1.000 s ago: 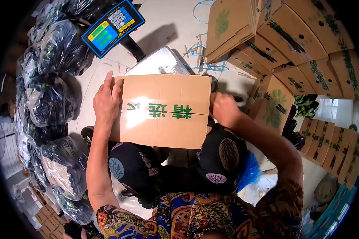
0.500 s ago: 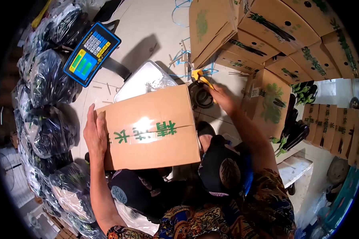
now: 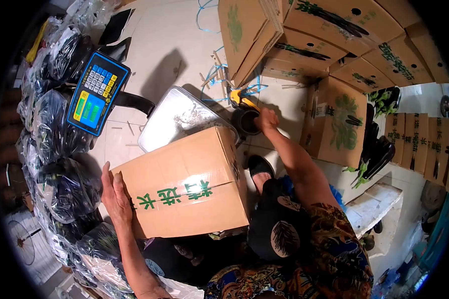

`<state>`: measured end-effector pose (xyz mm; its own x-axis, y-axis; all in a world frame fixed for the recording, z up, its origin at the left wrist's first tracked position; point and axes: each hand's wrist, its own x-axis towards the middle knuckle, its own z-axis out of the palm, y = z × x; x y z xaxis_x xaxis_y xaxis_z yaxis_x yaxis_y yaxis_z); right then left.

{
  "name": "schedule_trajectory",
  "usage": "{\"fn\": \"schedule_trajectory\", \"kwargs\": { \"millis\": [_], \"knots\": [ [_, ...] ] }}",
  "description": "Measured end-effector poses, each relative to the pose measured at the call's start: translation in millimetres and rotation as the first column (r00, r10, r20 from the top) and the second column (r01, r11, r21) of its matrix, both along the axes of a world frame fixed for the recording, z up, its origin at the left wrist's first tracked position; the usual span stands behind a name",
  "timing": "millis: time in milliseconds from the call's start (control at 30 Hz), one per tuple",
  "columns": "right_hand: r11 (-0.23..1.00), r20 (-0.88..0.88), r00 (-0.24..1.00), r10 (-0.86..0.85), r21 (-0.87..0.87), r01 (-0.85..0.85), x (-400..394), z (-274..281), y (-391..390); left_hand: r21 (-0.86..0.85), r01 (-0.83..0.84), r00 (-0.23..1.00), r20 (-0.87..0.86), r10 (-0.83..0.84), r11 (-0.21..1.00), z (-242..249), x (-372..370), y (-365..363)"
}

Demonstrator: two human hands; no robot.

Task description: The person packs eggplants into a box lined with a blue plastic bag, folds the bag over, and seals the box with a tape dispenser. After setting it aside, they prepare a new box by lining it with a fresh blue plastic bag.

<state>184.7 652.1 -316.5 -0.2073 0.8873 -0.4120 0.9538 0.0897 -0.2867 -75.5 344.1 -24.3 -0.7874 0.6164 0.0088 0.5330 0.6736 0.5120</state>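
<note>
A closed cardboard box (image 3: 184,184) with green printed characters and clear tape on top rests tilted over my lap. My left hand (image 3: 117,197) lies against its left side, thumb and fingers apart. Beyond the box's far right corner, my right hand (image 3: 267,121) is closed by a dark round container (image 3: 247,120) and the handle end of a yellow tool (image 3: 243,99). Whether the fingers grip that tool is too small to tell. A metal scale platform (image 3: 177,117) shows behind the box, joined to a blue scale display (image 3: 98,93).
Bagged eggplants (image 3: 62,189) line the left side. Cardboard boxes (image 3: 341,30) are stacked at the upper right, with one box (image 3: 336,122) below them. Loose eggplants (image 3: 379,149) lie beside it, near a white stool (image 3: 374,209). Blue strapping (image 3: 217,74) lies on the floor.
The box has shifted lower in view and more of its right side shows. My right hand has moved slightly left and down. The camera view has shifted too.
</note>
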Motion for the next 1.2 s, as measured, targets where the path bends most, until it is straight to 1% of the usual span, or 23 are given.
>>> {"fn": "schedule_trajectory", "kwargs": {
  "millis": [100, 167, 233, 267, 300, 367, 400, 433, 467, 500, 533, 567, 600, 633, 667, 733, 833, 900, 933, 967, 1033, 1100, 1200],
  "knots": [
    [0.999, -0.034, 0.999, 0.005, 0.036, -0.004, 33, -19, 5, 0.002, 0.007, 1.000, 0.002, -0.007, 1.000, 1, -1, -3],
    [0.996, 0.028, 0.996, -0.088, 0.000, 0.088, 61, -4, -4, -0.009, 0.010, 1.000, 0.013, -0.010, 1.000, -1, -2, -2],
    [0.993, -0.051, 0.997, -0.053, 0.105, 0.059, 108, -49, -12, -0.029, 0.001, 1.000, 0.018, -0.001, 1.000, -1, -3, -1],
    [0.993, -0.195, 0.979, -0.058, 0.085, 0.076, 129, -57, -14, -0.002, 0.019, 1.000, 0.002, -0.019, 1.000, 1, 0, 1],
    [0.994, -0.336, 0.939, -0.068, 0.057, 0.092, 138, -61, -20, -0.017, 0.025, 0.999, -0.023, -0.025, 1.000, 1, -1, 2],
    [0.995, -0.027, 0.998, 0.054, 0.080, -0.052, 135, -17, -26, -0.051, 0.010, 0.999, 0.039, -0.008, 0.999, 2, -4, 0],
    [0.945, -0.034, 0.993, 0.114, 0.311, -0.098, 130, 13, -38, -0.056, 0.022, 0.999, 0.031, -0.020, 0.998, 2, -5, 0],
    [0.840, -0.030, 0.984, 0.173, 0.527, -0.132, 118, 43, -49, -0.046, 0.014, 1.000, 0.025, -0.013, 0.999, 2, -3, 0],
    [0.889, -0.239, 0.944, 0.229, 0.446, -0.103, 103, 66, -49, -0.041, 0.010, 1.000, 0.029, -0.009, 0.999, 2, -2, 1],
    [0.931, -0.438, 0.862, 0.254, 0.352, -0.096, 89, 86, -53, -0.038, 0.009, 0.999, 0.034, -0.007, 0.999, 3, -1, 2],
    [0.962, -0.619, 0.746, 0.245, 0.250, -0.109, 74, 104, -59, -0.056, 0.006, 0.999, 0.035, -0.004, 0.998, 5, 1, 3],
    [0.961, -0.651, 0.711, 0.265, 0.235, -0.143, 54, 120, -64, -0.051, -0.018, 0.997, 0.080, 0.022, 0.999, 6, 2, 4],
    [0.982, -0.842, 0.530, -0.100, -0.170, -0.086, 33, 101, -71, -0.015, -0.020, 0.995, 0.100, 0.022, 1.000, 5, 1, 4],
    [0.930, -0.877, 0.424, -0.225, -0.323, -0.177, 15, 96, -77, 0.020, -0.024, 0.993, 0.120, 0.021, 1.000, 5, 0, 5],
    [0.844, -0.865, 0.339, -0.370, -0.465, -0.266, -4, 91, -84, 0.027, -0.025, 0.993, 0.115, 0.021, 0.999, 3, -1, 4],
    [0.669, -0.782, 0.293, -0.550, -0.623, -0.405, -22, 86, -93, 0.036, -0.057, 0.990, 0.132, 0.052, 0.998, 2, -4, 6],
    [0.502, -0.685, 0.330, -0.650, -0.713, -0.490, -24, 84, -98, 0.080, -0.105, 0.984, 0.154, 0.091, 0.991, 1, -10, 0],
    [0.437, -0.644, 0.349, -0.681, -0.739, -0.512, -17, 85, -96, 0.111, -0.127, 0.984, 0.141, 0.111, 0.986, -1, -22, -14],
    [0.412, -0.627, 0.353, -0.694, -0.749, -0.520, -14, 84, -95, 0.103, -0.173, 0.968, 0.200, 0.150, 0.979, 2, -28, -21],
    [0.394, -0.615, 0.356, -0.704, -0.754, -0.525, -12, 83, -93, 0.143, -0.180, 0.978, 0.131, 0.161, 0.973, -8, -37, -29],
    [0.358, -0.607, 0.359, -0.709, -0.748, -0.559, -18, 91, -86, 0.165, -0.012, 0.984, -0.171, 0.041, 0.986, -35, -62, -51],
    [0.324, -0.602, 0.352, -0.717, -0.735, -0.596, -33, 101, -79, 0.190, -0.206, 0.979, 0.047, 0.200, 0.960, -31, -69, -61],
    [0.313, -0.621, 0.286, -0.729, -0.675, -0.668, -55, 133, -57, 0.279, -0.304, 0.948, 0.185, 0.260, 0.911, -33, -55, -72]
  ]
}}
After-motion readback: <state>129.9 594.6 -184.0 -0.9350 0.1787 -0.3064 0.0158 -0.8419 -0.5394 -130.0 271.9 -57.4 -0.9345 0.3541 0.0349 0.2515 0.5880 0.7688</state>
